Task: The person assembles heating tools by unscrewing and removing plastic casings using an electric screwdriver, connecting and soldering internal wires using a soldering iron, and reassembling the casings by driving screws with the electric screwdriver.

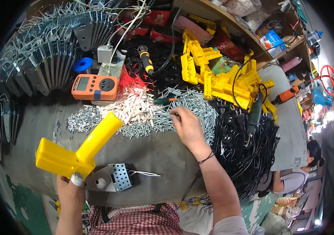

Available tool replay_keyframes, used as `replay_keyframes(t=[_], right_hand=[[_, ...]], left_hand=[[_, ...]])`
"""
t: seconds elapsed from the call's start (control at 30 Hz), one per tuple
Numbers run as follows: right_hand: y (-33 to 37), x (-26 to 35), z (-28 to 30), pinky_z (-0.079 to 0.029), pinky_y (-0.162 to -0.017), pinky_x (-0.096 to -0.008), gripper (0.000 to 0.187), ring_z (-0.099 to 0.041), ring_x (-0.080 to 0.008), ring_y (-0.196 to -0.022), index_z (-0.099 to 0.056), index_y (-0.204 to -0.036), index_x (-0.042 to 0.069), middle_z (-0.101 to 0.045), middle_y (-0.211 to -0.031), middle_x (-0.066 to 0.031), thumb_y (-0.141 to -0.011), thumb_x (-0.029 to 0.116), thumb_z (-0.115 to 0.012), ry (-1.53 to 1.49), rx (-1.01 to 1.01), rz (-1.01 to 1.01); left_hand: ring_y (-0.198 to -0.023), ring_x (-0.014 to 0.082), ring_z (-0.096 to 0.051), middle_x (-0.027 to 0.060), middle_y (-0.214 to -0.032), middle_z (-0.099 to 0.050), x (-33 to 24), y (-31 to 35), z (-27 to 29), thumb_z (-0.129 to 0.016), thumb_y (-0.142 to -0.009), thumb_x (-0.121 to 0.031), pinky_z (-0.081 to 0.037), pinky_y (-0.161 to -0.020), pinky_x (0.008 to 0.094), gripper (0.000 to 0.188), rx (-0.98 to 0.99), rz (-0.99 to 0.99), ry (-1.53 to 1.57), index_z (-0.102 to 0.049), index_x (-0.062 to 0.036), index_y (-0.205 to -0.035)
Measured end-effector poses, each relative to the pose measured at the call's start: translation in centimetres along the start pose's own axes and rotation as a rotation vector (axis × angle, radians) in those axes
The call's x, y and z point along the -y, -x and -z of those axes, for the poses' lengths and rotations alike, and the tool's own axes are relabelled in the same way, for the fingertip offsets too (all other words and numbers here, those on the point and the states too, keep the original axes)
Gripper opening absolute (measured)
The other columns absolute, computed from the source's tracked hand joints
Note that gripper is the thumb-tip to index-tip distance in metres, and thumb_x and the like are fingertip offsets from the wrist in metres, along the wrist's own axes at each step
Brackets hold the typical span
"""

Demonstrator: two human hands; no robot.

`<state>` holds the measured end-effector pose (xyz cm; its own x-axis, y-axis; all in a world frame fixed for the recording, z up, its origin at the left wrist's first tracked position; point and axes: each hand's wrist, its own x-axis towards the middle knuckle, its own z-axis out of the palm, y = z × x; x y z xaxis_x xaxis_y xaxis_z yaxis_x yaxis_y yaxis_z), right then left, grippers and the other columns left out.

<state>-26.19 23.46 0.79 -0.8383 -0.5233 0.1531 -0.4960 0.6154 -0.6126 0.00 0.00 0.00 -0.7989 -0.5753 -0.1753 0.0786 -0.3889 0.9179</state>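
My left hand [71, 192] is wrapped round the lower end of a yellow plastic tool housing [78, 150], raised above the near left of the bench. A pale wrapped tip [77, 179] shows at the thumb. At the heap of silver screws [198, 109], my right hand [188, 127] has its fingers curled in; whatever they pinch is hidden. Just right of my left hand lies a perforated metal bracket [120, 177] with white wires [145, 173] coming off it. A green-handled screwdriver [165, 100] rests on the parts beyond my right hand.
Left of the screws lie white pieces [129, 107] and small nuts [84, 119]. An orange meter [95, 87] stands behind them. Yellow housings [229, 84] and black power cords [241, 145] fill the right, with a dark electric screwdriver [255, 113] hanging there. A person [294, 178] sits far right.
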Motion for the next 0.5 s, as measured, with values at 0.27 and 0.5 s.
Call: replay_keyframes(t=[0.27,0.5], right_hand=[[-2.0,0.8,-1.3,-0.051,-0.073,-0.0361,0.015,-0.059,-0.0278,-0.094,-0.058,-0.090,0.005,-0.058,-0.096,-0.0112,-0.075,0.004,-0.053,0.164,0.021,0.202],[-4.3,1.9,-2.0,-0.049,-0.070,-0.0398,0.007,-0.058,-0.0338,-0.086,-0.054,-0.081,0.002,-0.055,-0.088,-0.0157,-0.075,0.002,-0.051,0.564,0.012,0.441]], left_hand=[[-0.114,0.0263,-0.052,0.0120,-0.125,-0.049,-0.2,-1.0,-1.1,-0.069,-0.081,-0.021,-0.043,-0.098,0.0422,0.062,-0.038,-0.008,0.218,-0.035,-0.0029,-0.130],[-0.112,0.0234,-0.053,0.0116,-0.123,-0.050,-0.1,-1.2,-2.3,-0.070,-0.079,-0.014,-0.042,-0.098,0.0374,0.064,-0.030,-0.002,0.233,-0.034,-0.0012,-0.131]])
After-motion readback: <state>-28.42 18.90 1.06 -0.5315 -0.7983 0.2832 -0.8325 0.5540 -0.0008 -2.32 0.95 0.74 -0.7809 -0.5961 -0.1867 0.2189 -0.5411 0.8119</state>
